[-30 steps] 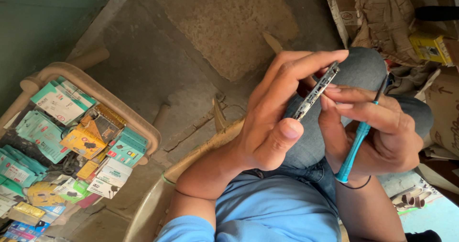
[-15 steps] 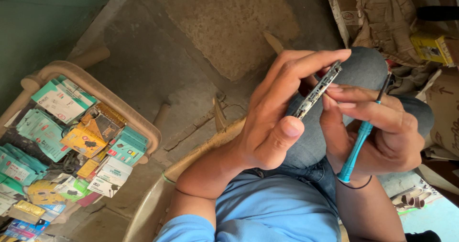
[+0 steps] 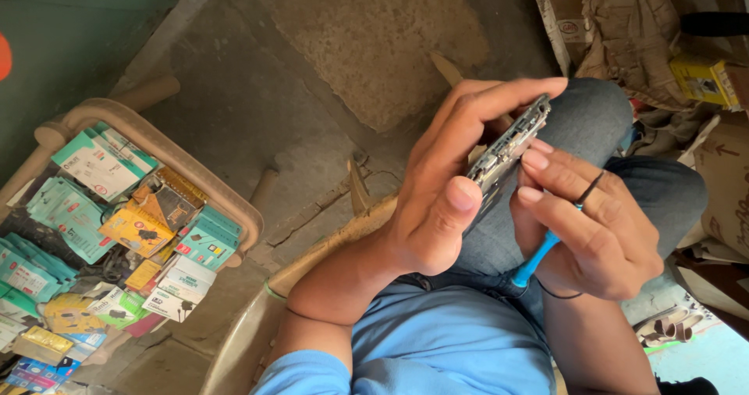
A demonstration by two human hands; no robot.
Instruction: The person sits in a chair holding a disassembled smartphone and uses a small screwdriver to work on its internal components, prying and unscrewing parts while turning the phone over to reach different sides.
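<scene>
My left hand (image 3: 456, 184) grips an opened phone (image 3: 511, 147) edge-on above my knees, fingers curled over its top and thumb pressed against its side; metal parts and circuitry show along the edge. My right hand (image 3: 597, 223) holds a blue-handled screwdriver (image 3: 538, 258) in its palm, the blue handle sticking out below the fingers, while its fingertips touch the phone's lower edge. A thin black band runs across the right hand's fingers. The screwdriver's tip is hidden behind the hand.
A beige plastic crate (image 3: 183, 161) at the left holds several small teal, yellow and white packets (image 3: 140, 231). Rough concrete floor (image 3: 367, 44) lies ahead. Cardboard and a yellow box (image 3: 702, 79) pile up at the right. I sit on a pale plastic chair (image 3: 242, 340).
Both hands stay on the phone; the right hand's fingers have shifted slightly along its lower edge. The view has hardly moved.
</scene>
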